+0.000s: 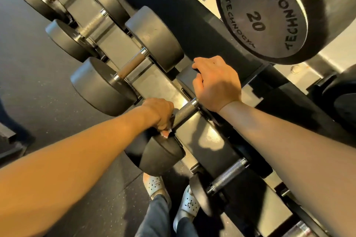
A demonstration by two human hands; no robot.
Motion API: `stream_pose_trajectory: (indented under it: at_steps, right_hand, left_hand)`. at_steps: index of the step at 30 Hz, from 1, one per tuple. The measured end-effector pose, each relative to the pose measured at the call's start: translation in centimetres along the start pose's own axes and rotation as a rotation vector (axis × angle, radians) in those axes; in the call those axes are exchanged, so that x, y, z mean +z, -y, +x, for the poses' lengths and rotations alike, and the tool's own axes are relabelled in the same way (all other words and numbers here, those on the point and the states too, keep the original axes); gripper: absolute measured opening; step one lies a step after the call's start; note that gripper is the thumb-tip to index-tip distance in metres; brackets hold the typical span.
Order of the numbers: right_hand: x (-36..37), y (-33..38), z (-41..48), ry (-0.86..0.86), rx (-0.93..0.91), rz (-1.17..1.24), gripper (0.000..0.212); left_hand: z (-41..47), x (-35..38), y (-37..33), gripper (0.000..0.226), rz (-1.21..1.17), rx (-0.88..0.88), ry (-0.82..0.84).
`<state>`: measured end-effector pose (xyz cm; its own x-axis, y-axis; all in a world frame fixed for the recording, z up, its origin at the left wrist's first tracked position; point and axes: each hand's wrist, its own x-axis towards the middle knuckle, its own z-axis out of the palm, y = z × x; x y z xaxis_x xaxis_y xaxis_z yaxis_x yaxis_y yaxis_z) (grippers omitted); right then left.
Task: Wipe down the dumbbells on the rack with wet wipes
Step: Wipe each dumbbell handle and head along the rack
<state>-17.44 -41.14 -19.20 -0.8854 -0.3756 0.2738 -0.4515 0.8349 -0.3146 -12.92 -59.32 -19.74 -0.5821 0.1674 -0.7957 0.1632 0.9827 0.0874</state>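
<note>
A black dumbbell lies on the lower rack shelf with its knurled steel handle (184,112) in the middle of the view. My left hand (159,112) is closed over the near end of that handle, and a scrap of white wet wipe (167,132) shows under its fingers. The near head (161,155) of the dumbbell sits just below that hand. My right hand (215,82) grips the far head (187,75) of the same dumbbell from above.
More black dumbbells (127,67) line the rack (204,140) to the upper left and lower right. A large dumbbell head marked 20 (264,17) hangs on the upper shelf. My feet in pale clogs (156,184) stand on dark speckled floor (38,63).
</note>
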Motion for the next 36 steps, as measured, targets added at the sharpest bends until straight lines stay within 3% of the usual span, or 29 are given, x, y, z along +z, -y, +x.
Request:
stream_pose_trajectory:
  at_steps: [4,7,11,14,16,20,23,25,27,28,30,32,36]
  right_hand:
    - [0.2,0.0,-0.1,0.004,0.025,-0.012,0.035]
    - [-0.1,0.4,-0.1,0.021,0.023,-0.019,0.037]
    - [-0.4,0.5,0.1,0.068,0.030,-0.040,0.038]
    - [-0.5,0.4,0.2,0.095,0.027,-0.042,0.041]
    - [-0.3,0.2,0.2,0.077,0.035,-0.039,0.042]
    - [0.2,0.3,-0.1,-0.002,0.053,0.005,0.037]
    - [0.2,0.3,-0.2,-0.056,0.066,0.038,0.032]
    - [0.1,0.5,0.0,-0.002,0.107,0.030,0.034]
    - [-0.2,1.0,0.0,0.042,0.145,0.037,0.034]
    - [-0.4,1.5,-0.6,-0.006,0.146,0.069,0.031]
    - [-1.5,3.3,-2.8,-0.162,0.147,0.138,0.025]
    - [-2.1,6.2,-6.6,-0.148,0.217,0.222,0.024]
    - [-1.0,11.7,-11.4,0.039,0.666,0.744,0.016]
  left_hand:
    - [1.1,0.0,3.3,0.015,-0.314,0.098,0.061]
    - [2.0,0.1,3.5,0.020,-0.527,0.097,0.050]
    - [3.2,0.4,1.6,0.029,-0.539,0.067,0.187]
    - [2.6,-0.3,1.1,0.018,-0.471,0.065,0.268]
    - [1.3,-0.2,0.3,0.009,-0.346,0.043,0.127]
    - [-1.9,2.3,-2.0,0.026,-0.217,-0.075,-0.223]
    - [-3.6,3.4,-3.1,0.020,-0.059,-0.027,-0.319]
    - [-4.1,3.4,-2.8,0.018,-0.049,0.019,-0.362]
    - [-4.4,3.4,-2.0,0.009,-0.201,0.038,-0.409]
    - [-4.4,3.4,-1.6,0.003,-0.324,0.039,-0.446]
    - [-4.5,3.2,-1.3,0.014,-0.550,0.018,-0.505]
    - [-4.5,2.9,-1.1,0.010,-0.723,0.006,-0.530]
    - [-4.5,2.2,-1.4,0.009,-0.958,0.045,-0.371]
